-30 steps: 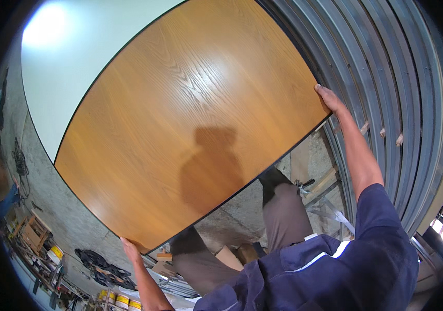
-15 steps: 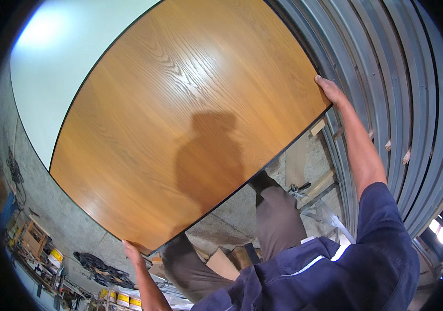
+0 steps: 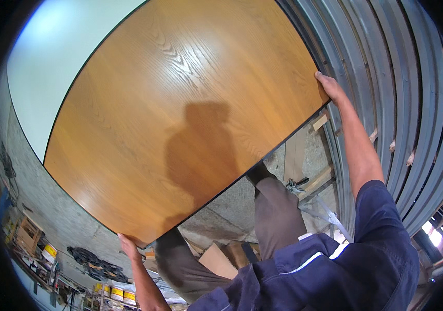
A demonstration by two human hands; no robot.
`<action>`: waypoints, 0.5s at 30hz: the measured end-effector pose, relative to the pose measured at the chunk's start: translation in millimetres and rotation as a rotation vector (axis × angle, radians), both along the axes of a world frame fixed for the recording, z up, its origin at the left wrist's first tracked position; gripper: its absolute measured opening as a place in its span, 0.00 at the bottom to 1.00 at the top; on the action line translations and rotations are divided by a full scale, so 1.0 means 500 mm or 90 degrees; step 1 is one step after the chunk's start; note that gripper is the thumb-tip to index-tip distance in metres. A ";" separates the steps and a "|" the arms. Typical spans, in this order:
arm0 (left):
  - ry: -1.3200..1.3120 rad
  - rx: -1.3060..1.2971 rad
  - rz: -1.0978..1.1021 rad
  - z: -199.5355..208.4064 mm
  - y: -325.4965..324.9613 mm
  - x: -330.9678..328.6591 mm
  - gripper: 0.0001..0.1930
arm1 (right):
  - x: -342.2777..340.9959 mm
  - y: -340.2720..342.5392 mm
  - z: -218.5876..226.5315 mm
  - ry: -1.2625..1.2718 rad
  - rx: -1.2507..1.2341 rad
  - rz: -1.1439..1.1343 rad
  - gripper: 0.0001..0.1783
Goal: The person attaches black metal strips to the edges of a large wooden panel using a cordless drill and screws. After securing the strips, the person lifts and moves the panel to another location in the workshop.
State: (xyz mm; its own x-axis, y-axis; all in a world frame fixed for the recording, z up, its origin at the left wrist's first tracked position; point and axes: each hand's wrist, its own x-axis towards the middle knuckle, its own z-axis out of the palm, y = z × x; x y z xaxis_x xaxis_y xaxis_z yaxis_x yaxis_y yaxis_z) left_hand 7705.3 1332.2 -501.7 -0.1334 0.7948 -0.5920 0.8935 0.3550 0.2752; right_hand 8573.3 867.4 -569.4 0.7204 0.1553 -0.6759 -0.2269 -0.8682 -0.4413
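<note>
A large wood-grain panel (image 3: 128, 103) with dark edges fills the middle of the view, glossy and carrying my shadow. At its near left corner my left hand (image 3: 129, 245) grips the edge, fingers hidden underneath. My right hand (image 3: 330, 88) is closed round the right corner, thumb on top. Beyond the panel's far left edge lies a white sheet or panel (image 3: 40, 88), partly covered by it.
Long grey metal profiles (image 3: 387, 78) are stacked along the right. Wood offcuts (image 3: 216, 262) lie on the concrete floor (image 3: 206, 223) by my legs. Black coiled cable or hose (image 3: 94, 264) sits at lower left, near shelves with yellow-and-white cans (image 3: 117, 294).
The panel and both hands have shifted slightly to the left and up in the view. My grip at both corners is the same.
</note>
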 end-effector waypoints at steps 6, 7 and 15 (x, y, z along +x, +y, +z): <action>0.011 -0.001 -0.002 -0.040 0.017 -0.059 0.38 | -0.015 0.014 -0.012 -0.009 0.013 -0.021 0.38; 0.020 -0.009 0.004 -0.040 0.018 -0.056 0.39 | -0.018 0.013 -0.015 -0.014 0.012 -0.023 0.38; -0.017 0.000 0.003 -0.024 0.006 0.007 0.38 | -0.022 0.025 -0.013 0.010 0.015 -0.050 0.38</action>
State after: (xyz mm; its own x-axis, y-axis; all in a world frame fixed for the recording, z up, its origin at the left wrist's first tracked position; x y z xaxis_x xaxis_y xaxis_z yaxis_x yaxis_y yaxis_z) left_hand 7708.6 1335.0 -513.5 -0.1213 0.7945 -0.5950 0.8845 0.3586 0.2984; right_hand 8562.1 879.8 -575.8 0.7206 0.1141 -0.6839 -0.3009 -0.8371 -0.4568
